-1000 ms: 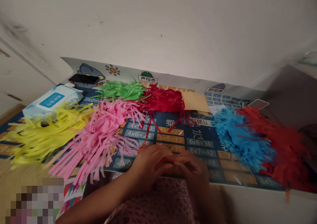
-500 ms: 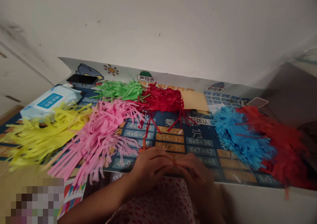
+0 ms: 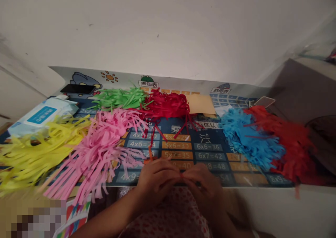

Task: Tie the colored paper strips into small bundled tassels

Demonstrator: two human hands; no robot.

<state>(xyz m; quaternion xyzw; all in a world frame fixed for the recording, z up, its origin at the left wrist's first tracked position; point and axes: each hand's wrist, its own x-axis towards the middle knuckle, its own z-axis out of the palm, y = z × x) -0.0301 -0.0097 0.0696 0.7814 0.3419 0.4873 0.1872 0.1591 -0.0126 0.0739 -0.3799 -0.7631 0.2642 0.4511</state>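
Red shows as a tiny bit where my fingertips meet, just past the near edge of the mat or over it; I can't tell which. My left hand has its thumb and fingers closed on one side of that bit, and my right hand pinches it from the other, so it lies right between the two. Most of it is hidden by my fingers.

Just beyond the knuckles of my left hand, an orange strip pokes up over the printed sums. Whether it joins the bit I'm pinching, I can't tell.

Left of my hands lies the pink fringe, its strands spread towards me, with the yellow fringe beside it, further left. The wipes pack sits behind the yellow, and the phone lies behind the pack. Towards the wall are the green fringe and the crimson fringe, touching, with tan paper next to the crimson. Well off to my right, the blue fringe lies against the orange-red fringe, which is somewhat blurred.
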